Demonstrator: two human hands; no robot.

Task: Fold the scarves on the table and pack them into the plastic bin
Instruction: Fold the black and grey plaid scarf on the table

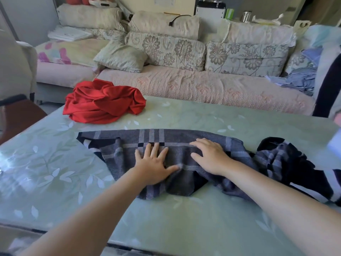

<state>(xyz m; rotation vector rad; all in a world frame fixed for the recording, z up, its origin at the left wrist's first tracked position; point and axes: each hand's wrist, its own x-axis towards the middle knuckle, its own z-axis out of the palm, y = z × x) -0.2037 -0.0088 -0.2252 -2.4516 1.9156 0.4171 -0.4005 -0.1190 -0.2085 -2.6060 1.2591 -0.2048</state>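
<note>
Left hand [154,168] and right hand [209,157] flat, fingers spread, pressing grey plaid scarf [177,139] mid-worktop [184,218], red scarf [103,104] bunched at far-left corner, untouched.

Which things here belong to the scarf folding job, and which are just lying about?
Job: plaid scarf, pressed flat under the left hand and right hand; crumpled red scarf; table.
Lying about: sofa cushions; loose pillow; blue clothes pile.
</note>
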